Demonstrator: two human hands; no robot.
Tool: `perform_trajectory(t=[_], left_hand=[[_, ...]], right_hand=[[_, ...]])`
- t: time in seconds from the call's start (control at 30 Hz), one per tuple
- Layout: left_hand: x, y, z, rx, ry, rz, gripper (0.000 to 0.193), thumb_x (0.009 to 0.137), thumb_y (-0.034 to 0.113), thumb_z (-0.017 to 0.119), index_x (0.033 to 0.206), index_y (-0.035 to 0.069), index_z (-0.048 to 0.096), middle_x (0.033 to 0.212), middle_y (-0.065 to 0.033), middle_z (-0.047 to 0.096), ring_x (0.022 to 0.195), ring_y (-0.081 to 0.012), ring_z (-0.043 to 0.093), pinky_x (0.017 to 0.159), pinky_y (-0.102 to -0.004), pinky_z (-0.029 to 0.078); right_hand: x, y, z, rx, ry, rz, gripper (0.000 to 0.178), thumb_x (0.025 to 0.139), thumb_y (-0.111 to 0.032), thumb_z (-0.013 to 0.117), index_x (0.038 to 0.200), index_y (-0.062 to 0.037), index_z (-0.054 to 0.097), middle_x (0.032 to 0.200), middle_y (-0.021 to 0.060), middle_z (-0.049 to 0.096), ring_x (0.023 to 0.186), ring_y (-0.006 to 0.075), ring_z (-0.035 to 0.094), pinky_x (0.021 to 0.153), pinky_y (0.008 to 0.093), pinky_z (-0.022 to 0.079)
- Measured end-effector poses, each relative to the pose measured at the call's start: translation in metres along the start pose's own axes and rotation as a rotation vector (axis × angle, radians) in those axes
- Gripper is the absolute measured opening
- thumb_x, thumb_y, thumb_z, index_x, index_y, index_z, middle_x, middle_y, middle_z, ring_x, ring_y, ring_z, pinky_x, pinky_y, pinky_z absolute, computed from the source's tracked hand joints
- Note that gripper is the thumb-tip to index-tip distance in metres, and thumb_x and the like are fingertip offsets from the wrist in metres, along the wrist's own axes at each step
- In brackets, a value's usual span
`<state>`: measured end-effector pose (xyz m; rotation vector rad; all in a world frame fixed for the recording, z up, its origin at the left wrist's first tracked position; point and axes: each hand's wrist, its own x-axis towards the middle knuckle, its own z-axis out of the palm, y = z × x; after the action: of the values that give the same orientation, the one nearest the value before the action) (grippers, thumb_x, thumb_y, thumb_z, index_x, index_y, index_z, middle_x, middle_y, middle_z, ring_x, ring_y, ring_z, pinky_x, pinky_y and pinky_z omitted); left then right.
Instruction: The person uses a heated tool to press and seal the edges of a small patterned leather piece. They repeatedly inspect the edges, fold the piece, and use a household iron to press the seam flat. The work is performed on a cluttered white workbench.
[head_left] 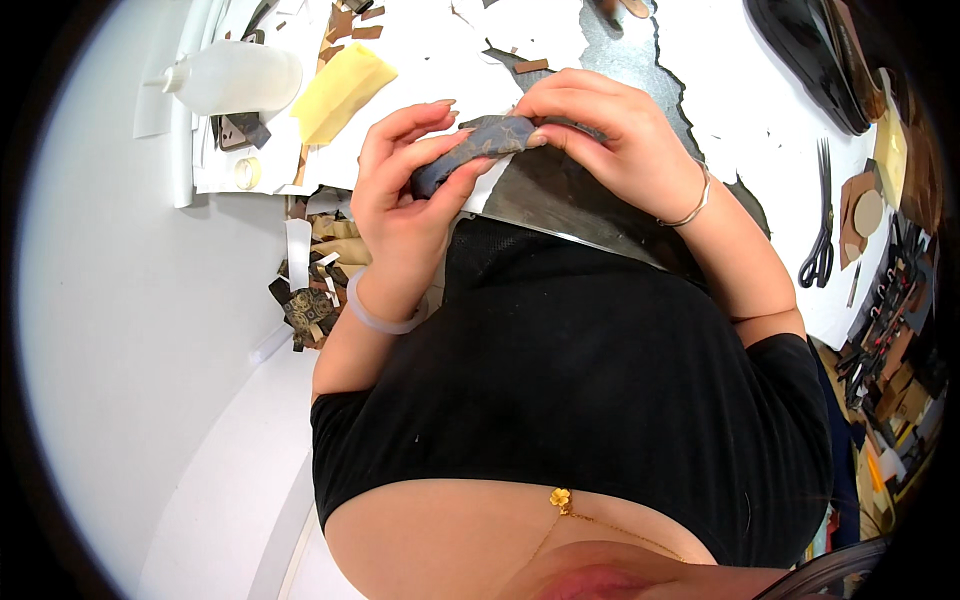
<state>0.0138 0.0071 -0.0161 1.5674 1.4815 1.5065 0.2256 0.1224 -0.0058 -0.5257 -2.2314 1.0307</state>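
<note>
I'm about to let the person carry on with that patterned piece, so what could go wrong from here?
The dark patterned piece is held between the left hand and right hand, close to the near edge of the white table; if the grip slips, it might fall off.

The small pale roll sits near that edge too, so a stray left-arm sweep could knock it down.
</note>
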Motion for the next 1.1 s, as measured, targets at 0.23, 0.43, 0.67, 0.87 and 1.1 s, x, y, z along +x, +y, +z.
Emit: perform_trajectory(t=[0.23, 0.43, 0.67, 0.87, 1.1], left_hand=[[0.003, 0.005, -0.004, -0.01, -0.031, -0.04, 0.03, 0.077, -0.005, 0.085, 0.105, 0.001, 0.076, 0.117, -0.0123, 0.069, 0.107, -0.0212, 0.066, 0.09, -0.0322, 0.055], [-0.001, 0.008, -0.004, -0.044, -0.05, -0.096, 0.028, 0.079, -0.007, 0.082, 0.105, 0.001, 0.076, 0.115, -0.0123, 0.071, 0.102, -0.0201, 0.068, 0.088, -0.0301, 0.054], [-0.01, 0.006, -0.01, -0.042, -0.036, -0.14, 0.028, 0.08, -0.008, 0.08, 0.107, -0.001, 0.076, 0.112, -0.0116, 0.07, 0.105, -0.0192, 0.065, 0.091, -0.0296, 0.052], [-0.018, 0.0, -0.013, -0.15, 0.126, -0.286, 0.023, 0.088, -0.007, 0.074, 0.111, -0.004, 0.073, 0.111, -0.0093, 0.07, 0.103, -0.0165, 0.065, 0.092, -0.0285, 0.051], [-0.012, 0.004, -0.015, -0.556, 0.278, -0.648, 0.042, 0.107, 0.028, 0.057, 0.136, -0.002, 0.056, 0.127, -0.013, 0.068, 0.113, -0.0216, 0.068, 0.099, -0.0358, 0.054]], right_hand=[[-0.001, 0.0, 0.0, -0.028, 0.003, -0.007, 0.026, 0.088, -0.004, 0.074, 0.114, -0.0023, 0.071, 0.108, 0.0118, 0.07, 0.094, 0.0286, 0.07, 0.082, 0.0349, 0.057], [-0.001, -0.003, -0.002, -0.022, -0.002, -0.015, 0.026, 0.087, -0.004, 0.075, 0.113, -0.0029, 0.071, 0.106, 0.0114, 0.071, 0.095, 0.0284, 0.07, 0.082, 0.0353, 0.057], [-0.001, -0.007, -0.002, 0.061, -0.035, 0.044, 0.034, 0.087, -0.009, 0.077, 0.12, -0.0055, 0.071, 0.109, 0.0111, 0.072, 0.097, 0.0277, 0.071, 0.087, 0.036, 0.057], [-0.002, -0.007, 0.0, 0.119, 0.014, 0.057, 0.046, 0.087, -0.015, 0.079, 0.131, -0.008, 0.066, 0.113, 0.0108, 0.073, 0.102, 0.0241, 0.071, 0.095, 0.035, 0.057], [0.001, -0.024, -0.005, 0.173, 0.07, 0.067, 0.041, 0.089, -0.016, 0.078, 0.128, -0.0057, 0.068, 0.114, 0.0103, 0.073, 0.102, 0.0223, 0.071, 0.092, 0.0341, 0.057]])
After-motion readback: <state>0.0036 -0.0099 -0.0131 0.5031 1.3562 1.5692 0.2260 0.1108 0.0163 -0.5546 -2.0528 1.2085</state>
